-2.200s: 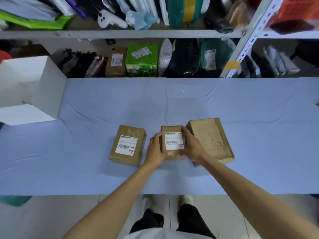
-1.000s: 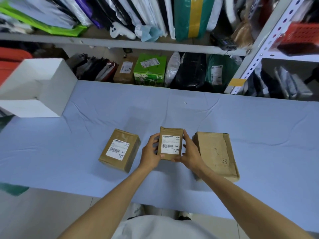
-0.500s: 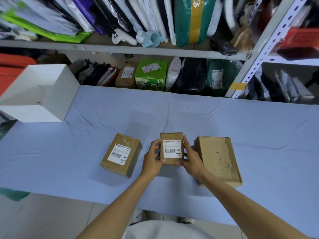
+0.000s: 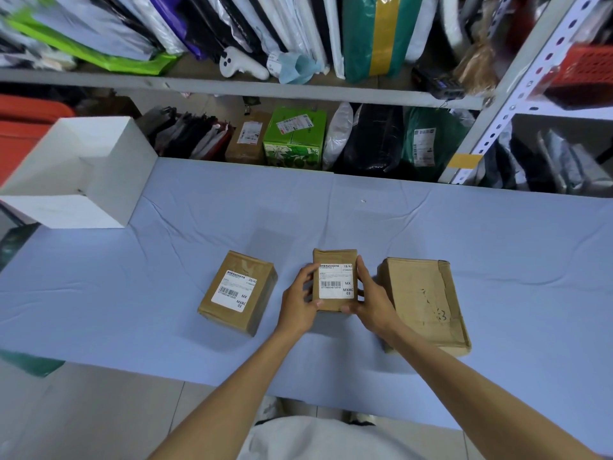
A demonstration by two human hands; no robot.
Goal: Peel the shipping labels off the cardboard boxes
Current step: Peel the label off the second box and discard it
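Note:
Three brown cardboard boxes lie in a row on the blue-covered table point(image 4: 497, 247). The small middle box point(image 4: 333, 257) carries a white shipping label point(image 4: 335, 281) on its top face. My left hand point(image 4: 298, 302) grips its left side and my right hand point(image 4: 371, 300) grips its right side. The left box point(image 4: 262, 303) lies apart from my hands with its own white label point(image 4: 235, 291) facing up. No label shows on the larger right box point(image 4: 424, 300), only faint pen marks and torn tape.
An open white box point(image 4: 109, 180) stands at the table's back left. Shelves behind the table hold parcels, bags and a green carton point(image 4: 293, 141). A metal shelf post point(image 4: 517, 91) rises at the back right. The table's near edge runs just in front of my body.
My hands stay on the middle box throughout. It has been tipped so that its label faces me more squarely. My head has moved, which shifts the whole view.

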